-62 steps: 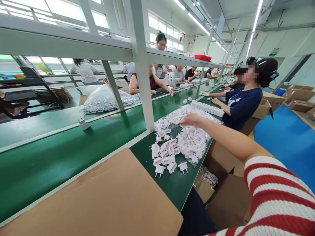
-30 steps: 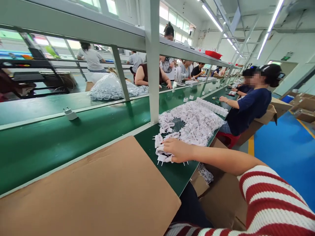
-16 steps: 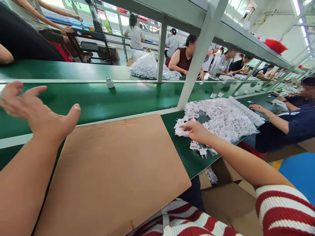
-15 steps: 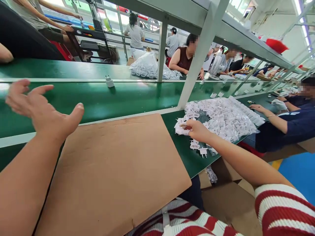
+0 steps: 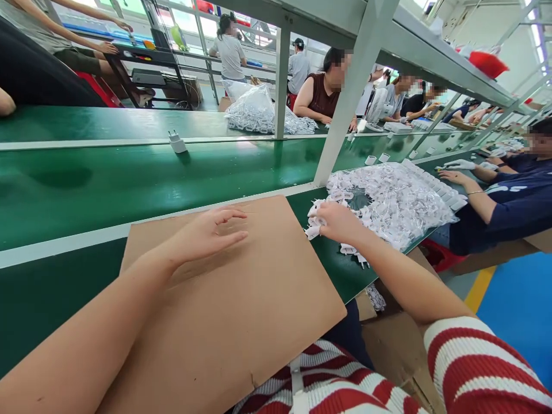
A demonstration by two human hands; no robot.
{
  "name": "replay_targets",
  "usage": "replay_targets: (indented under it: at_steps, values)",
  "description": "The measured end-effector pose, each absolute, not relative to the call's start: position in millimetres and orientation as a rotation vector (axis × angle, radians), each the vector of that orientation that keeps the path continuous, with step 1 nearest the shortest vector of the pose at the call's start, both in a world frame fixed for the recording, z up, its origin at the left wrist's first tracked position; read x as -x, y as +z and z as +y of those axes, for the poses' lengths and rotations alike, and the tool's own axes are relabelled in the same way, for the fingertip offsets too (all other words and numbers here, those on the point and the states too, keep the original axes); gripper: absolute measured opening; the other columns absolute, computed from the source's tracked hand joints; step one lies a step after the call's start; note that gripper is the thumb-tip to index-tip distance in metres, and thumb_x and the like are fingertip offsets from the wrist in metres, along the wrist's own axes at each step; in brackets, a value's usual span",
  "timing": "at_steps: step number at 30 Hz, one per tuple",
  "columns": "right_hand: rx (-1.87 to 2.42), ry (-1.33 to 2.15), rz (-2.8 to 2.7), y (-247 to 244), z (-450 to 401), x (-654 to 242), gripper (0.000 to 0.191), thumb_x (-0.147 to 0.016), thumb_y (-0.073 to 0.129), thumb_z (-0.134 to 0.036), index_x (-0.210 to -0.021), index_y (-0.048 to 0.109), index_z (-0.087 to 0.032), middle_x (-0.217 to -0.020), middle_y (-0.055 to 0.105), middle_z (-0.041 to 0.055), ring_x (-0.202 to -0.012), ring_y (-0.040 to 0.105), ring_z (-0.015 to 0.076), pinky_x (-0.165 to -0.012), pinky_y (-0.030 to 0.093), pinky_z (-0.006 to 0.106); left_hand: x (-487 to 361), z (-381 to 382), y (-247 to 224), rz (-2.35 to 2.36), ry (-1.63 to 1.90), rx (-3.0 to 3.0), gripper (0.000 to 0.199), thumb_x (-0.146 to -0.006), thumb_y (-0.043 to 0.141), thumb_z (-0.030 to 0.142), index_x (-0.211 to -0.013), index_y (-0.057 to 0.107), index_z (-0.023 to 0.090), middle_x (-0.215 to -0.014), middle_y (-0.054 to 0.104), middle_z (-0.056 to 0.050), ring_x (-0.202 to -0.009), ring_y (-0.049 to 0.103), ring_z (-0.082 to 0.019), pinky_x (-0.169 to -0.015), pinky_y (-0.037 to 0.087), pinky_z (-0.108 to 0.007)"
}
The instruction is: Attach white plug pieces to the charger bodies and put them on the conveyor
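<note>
Right hand (image 5: 338, 220) curls closed on white plugs (image 5: 313, 232); left hand (image 5: 204, 234) hovers, fingers apart. The plugs look light, stiff and slick, probably best gripped by their bodies.

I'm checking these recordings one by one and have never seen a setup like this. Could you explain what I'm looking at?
There is no machine here: the bare hands belong to the person wearing the camera. Every picture comes from that one head camera, looking forward and down.

In the current view, a flat sheet of brown cardboard lies in front of the person, with the left hand open over it, holding nothing. The right hand has its fingers on white plug pieces at the near edge of a pile; how firmly it grips them is unclear. The pile lies on a green bench, partly on or in clear plastic. Farther off, a single white plug sits on a green strip.
</note>
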State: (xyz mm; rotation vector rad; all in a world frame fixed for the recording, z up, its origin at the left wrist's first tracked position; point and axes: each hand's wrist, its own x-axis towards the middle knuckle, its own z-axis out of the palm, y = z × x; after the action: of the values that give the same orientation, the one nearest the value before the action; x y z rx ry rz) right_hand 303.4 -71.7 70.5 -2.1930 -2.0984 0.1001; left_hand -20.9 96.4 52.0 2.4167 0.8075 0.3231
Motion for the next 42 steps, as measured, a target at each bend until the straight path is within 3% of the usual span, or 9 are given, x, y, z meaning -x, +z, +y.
replay_targets:
  at_steps: [5, 8, 12, 16, 19, 25, 30, 34, 42]
  values:
    - [2.296, 0.21, -2.248, 68.2, -65.7, -282.9, 0.039, -0.084, 0.064, -0.004, -0.116, 0.08, -0.021, -0.116, 0.067, 0.0137, -0.106, 0.064, 0.0288, -0.081, 0.044, 0.034, 13.2, 98.7, 15.6, 0.786, 0.285, -2.682, 0.089, -0.093, 0.049, 0.078, -0.163, 0.045, 0.022, -0.177, 0.021, -0.007, -0.164, 0.017, -0.033, -0.135, 0.014, -0.05]
    - [2.311, 0.272, -2.227, 68.1, -62.7, -282.5, 0.038, -0.083, 0.066, -0.004, -0.115, 0.078, -0.021, -0.114, 0.068, 0.013, -0.097, 0.066, 0.0266, -0.071, 0.041, 0.031, 12.7, 103.3, 0.1, 0.861, 0.21, -2.787, 0.091, -0.096, 0.04, 0.079, -0.165, 0.043, 0.02, -0.178, 0.014, -0.007, -0.166, 0.007, -0.033, -0.135, 0.003, -0.052]
    - [2.282, 0.305, -2.157, 70.9, -65.0, -283.8, 0.028, -0.084, 0.064, -0.002, -0.106, 0.074, -0.017, -0.114, 0.068, 0.0117, -0.087, 0.064, 0.0222, -0.066, 0.036, 0.03, 14.3, 106.2, -7.1, 0.923, 0.176, -2.825, 0.091, -0.095, 0.037, 0.079, -0.162, 0.047, 0.018, -0.176, 0.024, -0.01, -0.165, 0.01, -0.037, -0.133, 0.004, -0.057]
    - [2.232, 0.263, -1.97, 77.4, -65.3, -278.9, 0.025, -0.093, 0.054, -0.006, -0.114, 0.063, -0.017, -0.125, 0.064, 0.0105, -0.093, 0.063, 0.0193, -0.068, 0.038, 0.028, 15.1, 111.6, -8.6, 1.074, 0.194, -2.815, 0.097, -0.09, 0.04, 0.084, -0.165, 0.043, 0.022, -0.176, 0.023, -0.013, -0.162, 0.014, -0.046, -0.129, 0.005, -0.068]
    - [2.11, 0.34, -1.807, 81.5, -59.0, -265.2, 0.018, -0.098, 0.053, -0.016, -0.116, 0.056, -0.018, -0.122, 0.065, 0.0078, -0.095, 0.063, 0.0179, -0.072, 0.043, 0.027, 14.2, 115.3, -6.7, 1.237, 0.134, -2.795, 0.107, -0.083, 0.045, 0.089, -0.167, 0.039, 0.022, -0.174, 0.024, -0.017, -0.161, 0.016, -0.049, -0.126, 0.009, -0.073]
    - [1.564, 0.845, -1.625, 61.6, -43.6, -221.2, 0.018, -0.091, 0.07, -0.026, -0.104, 0.058, -0.021, -0.097, 0.065, -0.0006, -0.087, 0.063, 0.015, -0.074, 0.048, 0.025, 15.2, 111.0, 2.6, 1.256, 0.103, -2.813, 0.108, -0.083, 0.04, 0.088, -0.165, 0.042, 0.017, -0.171, 0.032, -0.02, -0.159, 0.022, -0.047, -0.126, 0.016, -0.07]
    - [1.389, 0.73, -1.72, 13.0, -42.0, -199.1, 0.033, -0.071, 0.086, -0.024, -0.095, 0.064, -0.022, -0.101, 0.054, -0.0015, -0.077, 0.056, 0.011, -0.072, 0.049, 0.024, 17.3, 113.6, -1.4, 1.292, 0.131, -2.763, 0.105, -0.084, 0.037, 0.084, -0.166, 0.04, 0.018, -0.172, 0.03, -0.016, -0.161, 0.02, -0.043, -0.129, 0.013, -0.066]
    - [1.413, 0.751, -1.702, -5.1, -47.6, -195.4, 0.04, -0.067, 0.079, -0.015, -0.103, 0.065, -0.023, -0.102, 0.057, -0.0013, -0.079, 0.057, 0.0123, -0.069, 0.049, 0.023, 18.2, 122.6, -8.4, 1.387, 0.129, -2.669, 0.109, -0.086, 0.027, 0.083, -0.169, 0.03, 0.012, -0.175, 0.024, -0.013, -0.163, 0.017, -0.038, -0.132, 0.011, -0.061]
    - [1.352, 0.824, -1.668, -14.0, -46.2, -195.8, 0.035, -0.068, 0.08, -0.015, -0.101, 0.079, -0.026, -0.097, 0.061, -0.0027, -0.075, 0.059, 0.0098, -0.068, 0.05, 0.021, 23.3, 129.2, -13.8, 1.36, 0.1, -2.71, 0.099, -0.09, 0.028, 0.075, -0.167, 0.035, 0.013, -0.173, 0.029, -0.01, -0.163, 0.023, -0.033, -0.134, 0.014, -0.057]
